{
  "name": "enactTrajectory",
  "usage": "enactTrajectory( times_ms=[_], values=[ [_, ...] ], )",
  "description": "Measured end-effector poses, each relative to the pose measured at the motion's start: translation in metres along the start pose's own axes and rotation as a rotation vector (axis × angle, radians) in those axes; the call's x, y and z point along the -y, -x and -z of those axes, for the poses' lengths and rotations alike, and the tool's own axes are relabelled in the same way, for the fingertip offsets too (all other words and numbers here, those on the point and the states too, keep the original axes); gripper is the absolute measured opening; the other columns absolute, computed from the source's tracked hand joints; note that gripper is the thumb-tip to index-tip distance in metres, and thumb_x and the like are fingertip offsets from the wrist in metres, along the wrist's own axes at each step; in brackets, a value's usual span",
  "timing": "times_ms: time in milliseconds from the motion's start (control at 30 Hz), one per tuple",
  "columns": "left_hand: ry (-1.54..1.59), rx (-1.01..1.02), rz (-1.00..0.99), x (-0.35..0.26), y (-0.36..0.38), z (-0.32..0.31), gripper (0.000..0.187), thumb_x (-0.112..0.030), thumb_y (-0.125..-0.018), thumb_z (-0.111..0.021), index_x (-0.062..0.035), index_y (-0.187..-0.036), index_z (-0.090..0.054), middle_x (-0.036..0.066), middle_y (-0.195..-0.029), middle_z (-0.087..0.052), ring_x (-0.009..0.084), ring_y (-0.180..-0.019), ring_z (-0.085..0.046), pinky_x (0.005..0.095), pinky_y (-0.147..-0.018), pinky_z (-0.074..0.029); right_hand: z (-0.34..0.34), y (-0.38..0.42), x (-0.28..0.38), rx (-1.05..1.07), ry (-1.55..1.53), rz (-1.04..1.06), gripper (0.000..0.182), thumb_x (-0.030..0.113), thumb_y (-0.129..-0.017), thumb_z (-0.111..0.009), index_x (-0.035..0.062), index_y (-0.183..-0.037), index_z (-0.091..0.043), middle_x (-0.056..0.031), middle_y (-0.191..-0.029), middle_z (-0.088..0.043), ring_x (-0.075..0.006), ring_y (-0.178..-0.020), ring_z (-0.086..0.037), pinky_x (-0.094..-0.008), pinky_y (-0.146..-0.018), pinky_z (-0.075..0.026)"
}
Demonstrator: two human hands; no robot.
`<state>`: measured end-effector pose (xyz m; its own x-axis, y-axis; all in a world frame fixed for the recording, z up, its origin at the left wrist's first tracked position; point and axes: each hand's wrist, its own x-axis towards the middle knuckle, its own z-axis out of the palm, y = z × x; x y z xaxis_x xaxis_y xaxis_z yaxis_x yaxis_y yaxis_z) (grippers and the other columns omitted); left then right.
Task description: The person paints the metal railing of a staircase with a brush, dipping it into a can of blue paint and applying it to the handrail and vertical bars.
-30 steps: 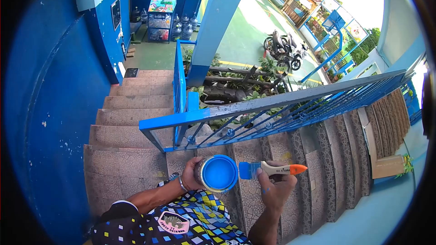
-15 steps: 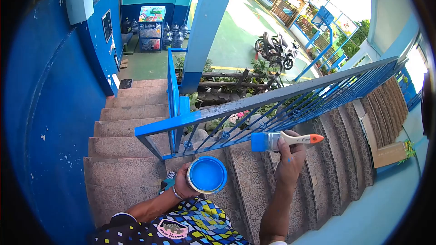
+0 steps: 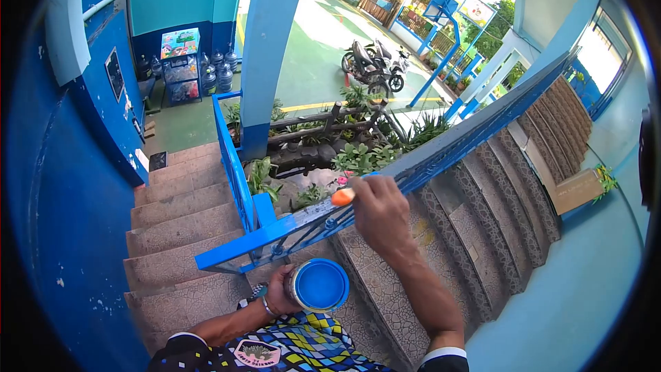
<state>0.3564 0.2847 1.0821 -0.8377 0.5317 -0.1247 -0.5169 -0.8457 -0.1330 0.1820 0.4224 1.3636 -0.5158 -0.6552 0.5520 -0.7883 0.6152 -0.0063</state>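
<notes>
My left hand (image 3: 279, 289) is wrapped round the side of an open can of blue paint (image 3: 322, 285), held low in front of my patterned shirt. Above it and to the right, my right hand (image 3: 379, 213) grips a paintbrush (image 3: 343, 196) over the stair railing (image 3: 241, 244). The brush's orange handle tip points toward me and left. Most of its bristles are hidden behind my fingers, so whether they touch the rail is hard to tell. Bright blue covers the rail's near end, while a greyer, worn stretch begins farther along it.
Tiled steps (image 3: 182, 231) descend on the left beside a blue wall (image 3: 76, 234); more steps (image 3: 475, 234) lie to the right. A cardboard box (image 3: 577, 191) rests by the right wall. Beyond the railing are plants, a pillar (image 3: 272, 48), parked motorcycles (image 3: 372, 62) and water jugs (image 3: 224, 77).
My right hand has moved up and left to the railing, turning the paintbrush so its handle tip faces me. The view has shifted, and the can sits slightly lower and farther right.
</notes>
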Motion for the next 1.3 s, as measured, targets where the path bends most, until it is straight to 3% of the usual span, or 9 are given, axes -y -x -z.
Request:
enactTrajectory(
  times_ms=[167,400,500,733,833,900,1067,1167,1300],
  values=[
    [-0.019,-0.137,-0.007,-0.008,-0.004,-0.002,0.065,-0.054,-0.094,-0.063,-0.0093,-0.140,-0.068,0.017,-0.143,-0.068,0.0379,-0.133,-0.063,0.0603,-0.118,-0.043,-0.013,0.000,0.044,0.016,-0.385,-0.062,0.026,0.005,-0.091,-0.078,-0.0006,-0.116,-0.073,-0.0138,-0.098,-0.074,-0.0268,-0.083,-0.074,-0.0377,-0.072,-0.060],
    [0.017,-0.082,-0.017,0.002,0.001,0.009,0.068,-0.056,-0.093,-0.063,-0.0088,-0.143,-0.065,0.020,-0.146,-0.066,0.0400,-0.134,-0.062,0.0625,-0.117,-0.043,0.027,-0.026,-0.083,-0.304,-0.149,-0.553,0.022,0.008,-0.097,-0.077,-0.0015,-0.117,-0.074,-0.0113,-0.098,-0.077,-0.0170,-0.083,-0.075,-0.0331,-0.074,-0.059],
    [0.075,-0.036,-0.012,0.011,0.002,0.014,0.069,-0.056,-0.094,-0.063,-0.0087,-0.144,-0.064,0.020,-0.147,-0.065,0.0404,-0.134,-0.062,0.0635,-0.117,-0.043,0.042,-0.029,-0.103,-0.420,0.027,-0.417,0.023,0.010,-0.095,-0.077,0.0011,-0.116,-0.073,-0.0134,-0.100,-0.072,-0.0287,-0.084,-0.071,-0.0384,-0.072,-0.057],
    [0.023,-0.125,-0.031,0.014,0.004,0.006,0.067,-0.054,-0.094,-0.063,-0.0097,-0.143,-0.065,0.018,-0.146,-0.066,0.0400,-0.132,-0.063,0.0643,-0.116,-0.044,-0.015,0.002,0.019,-0.003,-0.138,0.082,0.022,0.006,-0.091,-0.077,0.0040,-0.112,-0.074,-0.0127,-0.098,-0.071,-0.0322,-0.087,-0.071,-0.0405,-0.072,-0.059],
    [0.017,-0.161,-0.020,0.008,0.004,0.005,0.066,-0.054,-0.093,-0.064,-0.0100,-0.142,-0.066,0.017,-0.144,-0.067,0.0389,-0.131,-0.064,0.0638,-0.116,-0.044,-0.020,0.003,0.022,-0.032,-0.430,-0.097,0.021,0.004,-0.092,-0.078,0.0014,-0.114,-0.076,-0.0106,-0.101,-0.077,-0.0191,-0.082,-0.075,-0.0332,-0.076,-0.060],
    [0.031,-0.149,-0.004,0.002,0.003,0.006,0.065,-0.054,-0.093,-0.064,-0.0100,-0.141,-0.066,0.017,-0.143,-0.068,0.0382,-0.130,-0.065,0.0629,-0.116,-0.044,-0.006,-0.018,-0.007,-0.097,-0.564,-0.403,0.023,0.003,-0.093,-0.079,-0.0028,-0.115,-0.075,-0.0094,-0.099,-0.079,-0.0116,-0.080,-0.074,-0.0284,-0.075,-0.058],
    [0.020,-0.120,0.027,-0.013,-0.004,0.003,0.065,-0.054,-0.093,-0.065,-0.0101,-0.140,-0.067,0.017,-0.142,-0.069,0.0370,-0.130,-0.065,0.0615,-0.118,-0.043,0.048,-0.045,-0.145,-0.361,-0.073,-0.716,0.022,0.008,-0.093,-0.080,0.0005,-0.113,-0.078,-0.0076,-0.087,-0.076,-0.0141,-0.075,-0.068,-0.0345,-0.071,-0.055],
    [0.042,-0.099,0.067,-0.017,-0.007,0.005,0.065,-0.054,-0.093,-0.064,-0.0099,-0.140,-0.067,0.017,-0.142,-0.069,0.0364,-0.130,-0.065,0.0609,-0.118,-0.044,0.059,-0.045,-0.162,-0.522,0.038,-0.608,0.023,0.008,-0.093,-0.079,0.0020,-0.115,-0.077,-0.0112,-0.095,-0.074,-0.0200,-0.080,-0.070,-0.0373,-0.075,-0.056],
    [0.092,-0.038,0.121,-0.023,-0.016,0.003,0.063,-0.052,-0.096,-0.062,-0.0072,-0.140,-0.067,0.017,-0.141,-0.070,0.0365,-0.129,-0.066,0.0596,-0.117,-0.045,0.026,-0.026,-0.095,-0.254,0.177,-0.205,0.023,0.008,-0.094,-0.077,0.0040,-0.116,-0.076,-0.0104,-0.101,-0.074,-0.0244,-0.089,-0.073,-0.0372,-0.076,-0.058]
  ],
)
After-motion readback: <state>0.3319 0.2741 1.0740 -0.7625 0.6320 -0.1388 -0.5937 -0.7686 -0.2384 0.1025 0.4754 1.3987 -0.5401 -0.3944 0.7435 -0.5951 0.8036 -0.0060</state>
